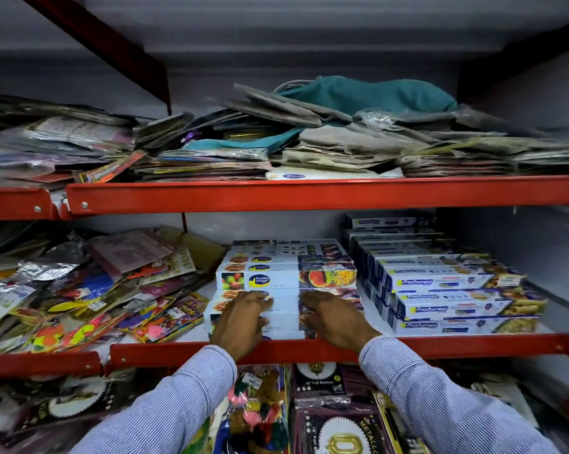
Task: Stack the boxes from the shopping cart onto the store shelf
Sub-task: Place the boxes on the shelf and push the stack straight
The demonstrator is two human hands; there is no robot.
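Red steel shelving fills the view, and the shopping cart is not seen. Nearest, below the middle shelf's front rail [473,345], packets of foil balloons [322,407] are crammed. Above the rail, the left hand [240,322] and the right hand [335,319] are laid flat, fingers loosely spread, against the front faces of the lower Healthy Wrapp boxes [286,280]; nothing is gripped, the stack is only pressed and squared. The stack is set in the middle of the middle shelf, between loose party packets [90,290] on the left and a stepped stack of Freshwrapp boxes [457,299] just beside it on the right.

Each box is long and slim, and its long axis is laid left to right, parallel to the rail, with the printed long face turned outward. The cartons are judged to be light, stiff along their length, glossy and somewhat slippery, with thin walls that could dent. A hold near both ends, palms against the short faces, is judged safest. Farther up, flattened paper bags and a teal cloth bag [368,93] are heaped on the top shelf.
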